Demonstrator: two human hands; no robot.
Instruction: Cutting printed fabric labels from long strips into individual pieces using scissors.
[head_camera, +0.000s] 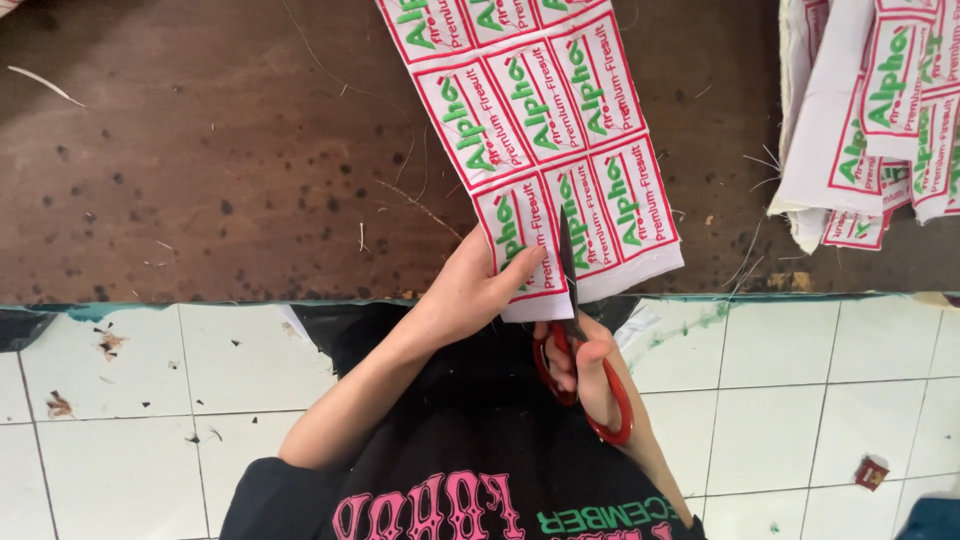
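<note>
A white fabric sheet of printed labels (545, 120) with red borders and green lettering lies across the brown table and hangs over its front edge. My left hand (470, 290) pinches the sheet's lower left corner, thumb on top. My right hand (590, 375) grips red-handled scissors (580, 350). Their dark blades point up into the sheet, between two columns of labels.
A stack of cut label pieces (880, 120) sits at the table's right. The brown table (200, 160) is speckled and strewn with loose threads. Below its edge is a white tiled floor (800, 400) with scraps, one red scrap (871, 472) at lower right.
</note>
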